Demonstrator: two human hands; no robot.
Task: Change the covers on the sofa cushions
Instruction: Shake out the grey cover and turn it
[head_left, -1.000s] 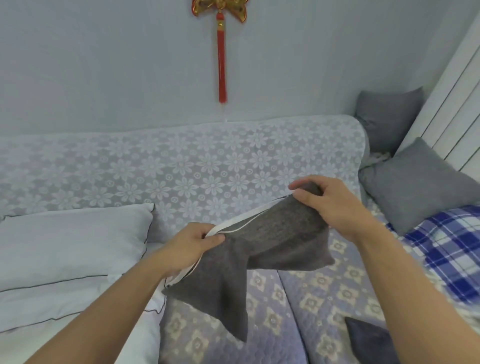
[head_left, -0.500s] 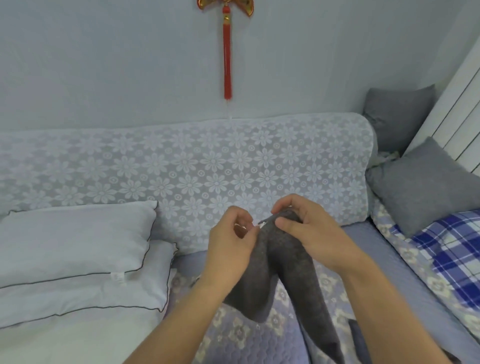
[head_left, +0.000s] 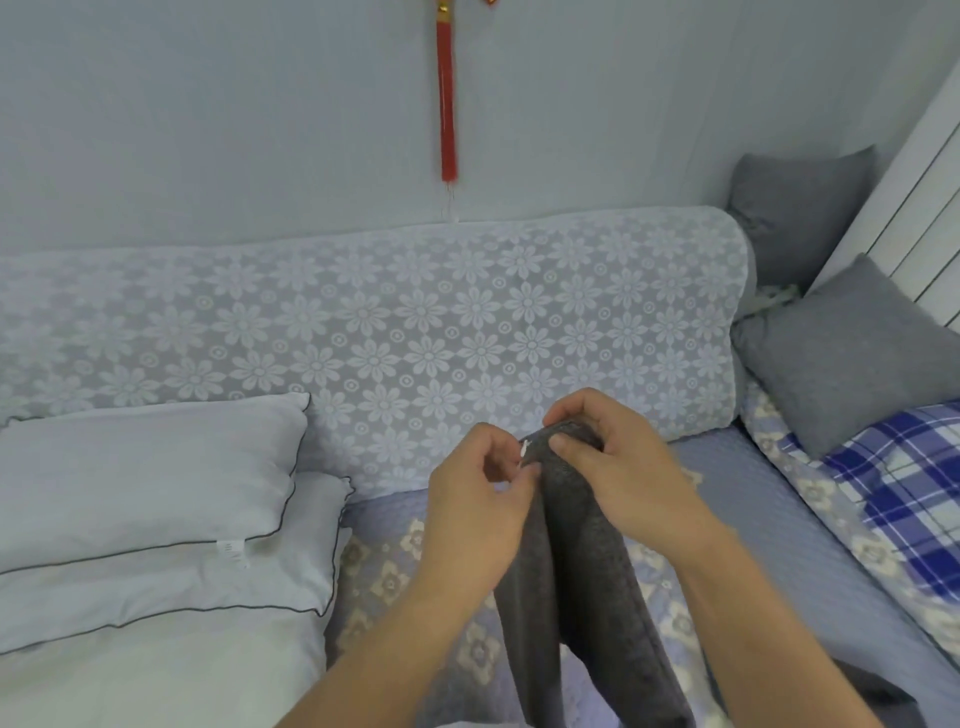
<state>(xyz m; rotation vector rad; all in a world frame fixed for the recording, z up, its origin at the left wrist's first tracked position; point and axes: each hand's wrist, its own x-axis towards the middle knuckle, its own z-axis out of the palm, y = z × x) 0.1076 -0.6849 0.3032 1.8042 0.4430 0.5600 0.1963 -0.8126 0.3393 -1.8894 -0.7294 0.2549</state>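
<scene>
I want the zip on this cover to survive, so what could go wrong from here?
1. The left hand pinches at a small white bit beside the top corner of the grey cover, which the right hand grips; a hard tug could strain the seam.
2. The cover hangs bunched and folded, so fabric could snag there.
3. The fingers hide that spot, so alignment is hard to judge.

I see a plain pale blue-grey wall (head_left: 208, 114) w/ a red tassel ornament (head_left: 447, 98) hanging top centre. Sofa backrest (head_left: 363, 332) in white floral lace, seat (head_left: 727, 493) in quilted floral cover. White slatted panel (head_left: 919, 208) at right. Even, soft light.
</scene>
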